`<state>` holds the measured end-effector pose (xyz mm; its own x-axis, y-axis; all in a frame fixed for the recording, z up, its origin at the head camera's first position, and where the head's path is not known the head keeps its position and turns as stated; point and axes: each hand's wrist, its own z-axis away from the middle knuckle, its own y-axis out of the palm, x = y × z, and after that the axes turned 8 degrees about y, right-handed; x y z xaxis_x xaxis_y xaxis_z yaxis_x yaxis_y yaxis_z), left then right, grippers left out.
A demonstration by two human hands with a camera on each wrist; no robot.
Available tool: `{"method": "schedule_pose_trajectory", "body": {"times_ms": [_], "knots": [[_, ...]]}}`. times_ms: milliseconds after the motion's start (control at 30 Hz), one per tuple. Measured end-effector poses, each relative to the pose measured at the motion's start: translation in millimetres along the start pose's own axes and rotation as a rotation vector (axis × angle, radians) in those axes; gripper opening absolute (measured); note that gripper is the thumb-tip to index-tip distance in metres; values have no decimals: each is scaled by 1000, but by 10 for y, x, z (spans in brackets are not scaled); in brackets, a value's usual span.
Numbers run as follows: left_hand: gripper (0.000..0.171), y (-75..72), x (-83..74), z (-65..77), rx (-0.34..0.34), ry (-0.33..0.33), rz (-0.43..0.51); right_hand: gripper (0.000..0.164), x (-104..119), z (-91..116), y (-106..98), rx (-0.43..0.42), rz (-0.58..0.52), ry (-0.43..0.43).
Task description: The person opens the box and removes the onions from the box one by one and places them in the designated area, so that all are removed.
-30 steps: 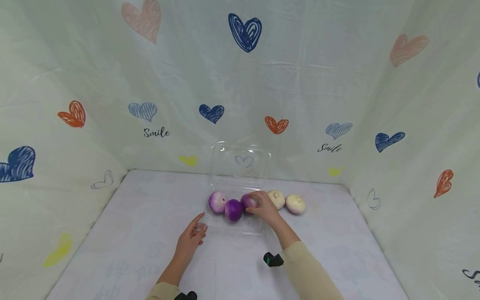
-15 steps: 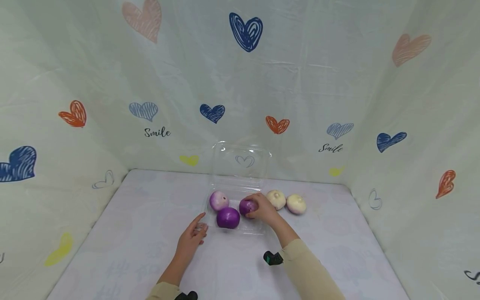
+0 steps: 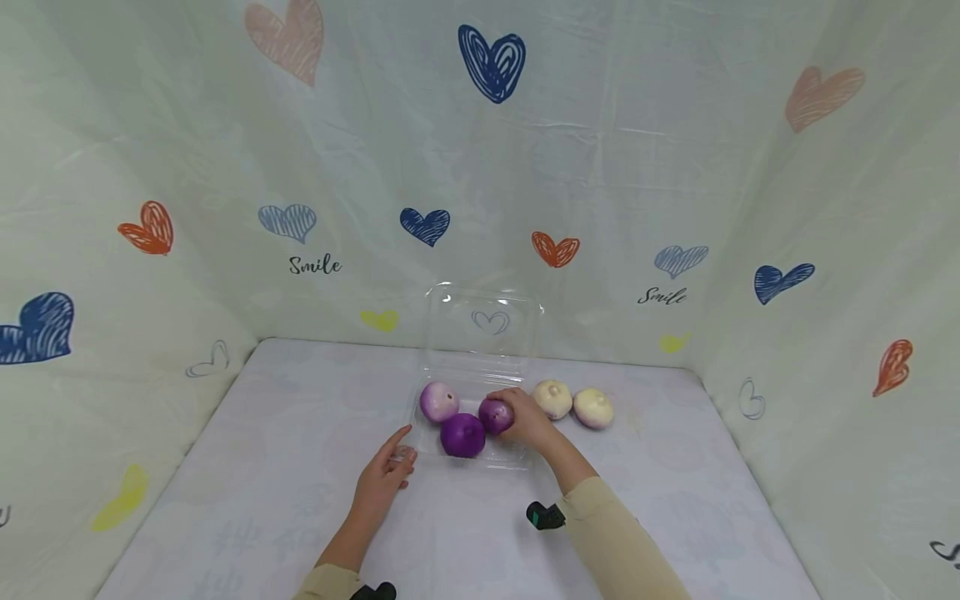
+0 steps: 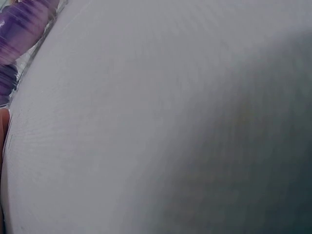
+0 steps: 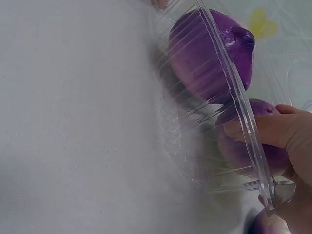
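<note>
A clear plastic clamshell box stands with its lid raised at the back. Inside are three purple onions: a paler one at back left, a deep purple one at the front, and one at the right. My right hand grips that right onion, thumb and fingers around its side; the right wrist view shows the thumb through the clear wall. At the box's left front corner, my left hand touches the edge with fairly straight fingers. The left wrist view catches only a sliver of it.
Two whitish onions, a nearer one and a farther one, lie on the table right of the box, by my right wrist. A heart-printed curtain closes off the table's back and sides.
My right hand has lowered its onion slightly toward me. The deep purple onion has rolled forward and left, then a little back right against the held one. My left hand stays in place.
</note>
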<state>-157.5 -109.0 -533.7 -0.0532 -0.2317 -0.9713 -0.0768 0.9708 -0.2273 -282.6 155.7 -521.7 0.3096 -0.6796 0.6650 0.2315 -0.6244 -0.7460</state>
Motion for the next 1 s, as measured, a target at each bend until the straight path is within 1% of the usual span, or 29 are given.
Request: {"method": "schedule_pose_trajectory", "body": {"times_ms": [100, 200, 300, 400, 633, 767, 867, 1000], "knots": [[51, 33, 175, -59, -8, -5, 1, 67, -6, 10, -5, -4, -15, 5], [53, 65, 370, -111, -17, 0, 0, 69, -4, 33, -21, -17, -76, 21], [53, 69, 399, -106, -27, 17, -10, 74, 14, 57, -55, -34, -152, 43], [52, 67, 395, -89, -34, 35, -15, 77, 28, 71, -94, -57, -182, 67], [52, 60, 385, -85, -29, 19, -12, 81, 49, 115, -195, -155, -211, 64], [51, 57, 393, -89, -27, 17, -17, 80, 59, 158, -262, -193, -225, 59], [51, 59, 410, -90, -33, 23, -20, 80, 66, 206, -319, -216, -219, 98], [51, 62, 418, -98, -36, 29, -23, 79, 66, 280, -397, -222, -252, 172]]}}
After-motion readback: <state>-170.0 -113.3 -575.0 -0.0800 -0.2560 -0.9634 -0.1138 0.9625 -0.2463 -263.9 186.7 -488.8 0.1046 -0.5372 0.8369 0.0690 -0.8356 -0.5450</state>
